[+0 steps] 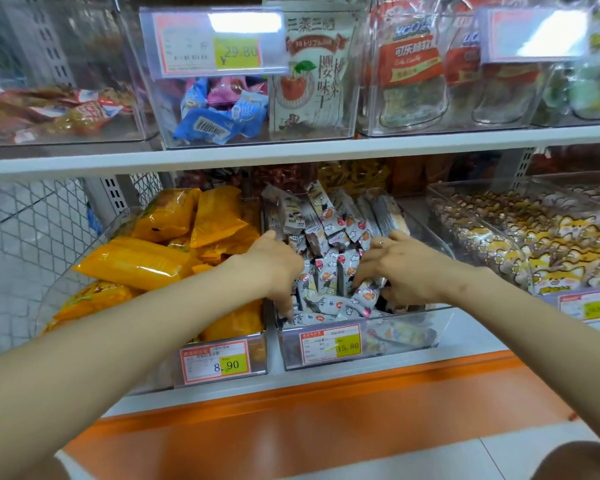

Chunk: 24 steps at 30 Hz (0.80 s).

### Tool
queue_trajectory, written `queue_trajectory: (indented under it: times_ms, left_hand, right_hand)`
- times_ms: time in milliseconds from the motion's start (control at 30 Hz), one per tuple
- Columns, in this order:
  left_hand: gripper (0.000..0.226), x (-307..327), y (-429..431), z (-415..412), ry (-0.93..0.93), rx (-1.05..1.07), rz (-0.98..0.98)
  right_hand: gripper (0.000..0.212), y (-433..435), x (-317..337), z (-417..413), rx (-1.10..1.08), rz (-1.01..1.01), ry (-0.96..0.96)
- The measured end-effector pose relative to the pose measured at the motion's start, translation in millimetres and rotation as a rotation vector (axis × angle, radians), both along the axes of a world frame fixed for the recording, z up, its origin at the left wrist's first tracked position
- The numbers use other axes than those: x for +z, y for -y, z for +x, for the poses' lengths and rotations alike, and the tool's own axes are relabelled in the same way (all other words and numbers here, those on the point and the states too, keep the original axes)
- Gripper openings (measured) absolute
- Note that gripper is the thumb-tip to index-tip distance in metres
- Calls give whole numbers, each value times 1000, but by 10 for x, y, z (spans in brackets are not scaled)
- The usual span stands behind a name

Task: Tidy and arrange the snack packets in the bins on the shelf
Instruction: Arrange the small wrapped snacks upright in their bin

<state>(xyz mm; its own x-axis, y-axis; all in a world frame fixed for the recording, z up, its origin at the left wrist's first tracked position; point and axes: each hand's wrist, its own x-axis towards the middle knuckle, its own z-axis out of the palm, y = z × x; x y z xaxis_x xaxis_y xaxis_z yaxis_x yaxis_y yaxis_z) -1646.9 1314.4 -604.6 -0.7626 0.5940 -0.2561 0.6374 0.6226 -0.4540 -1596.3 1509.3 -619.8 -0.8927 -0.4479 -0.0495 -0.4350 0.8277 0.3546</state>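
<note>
A clear plastic bin (409, 336) on the lower shelf holds several small grey snack packets (329, 220) with cartoon prints, some upright at the back, others loose at the front. My left hand (274, 265) reaches into the bin's left side, fingers curled down among the packets. My right hand (395, 265) is in the right side, fingers curled around grey packets near the front. The fingertips of both hands are partly hidden by packets.
A bin of orange-yellow snack bags (174, 237) stands to the left, a bin of fox-print packets (534, 244) to the right. Upper shelf (291, 152) carries more clear bins. Price tags (329, 342) hang on the bin fronts. An orange ledge (326, 410) runs below.
</note>
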Motion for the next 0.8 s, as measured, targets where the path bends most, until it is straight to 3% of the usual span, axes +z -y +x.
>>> queue_trajectory:
  times_ms: [167,367,500,633,800]
  left_hand:
    - [68,-121,-96,-29,-157,15,-61]
    - [52,-13,-37,-170,-472,62,84]
    - [39,46,18,-267,-381,119,198]
    - [40,113,75,-272,-221,201,366]
    - [25,174,286,-179,-171,143,545]
  right_hand:
    - [52,-23,-10,14,-40,-61,37]
    - [39,76,20,20,-56,-258,-6]
    - [36,206,25,-3,-39,-414,-2]
    - [35,413,-66,-66,-8,-583,149]
    - [43,665,-249,-253,-27,-517,297]
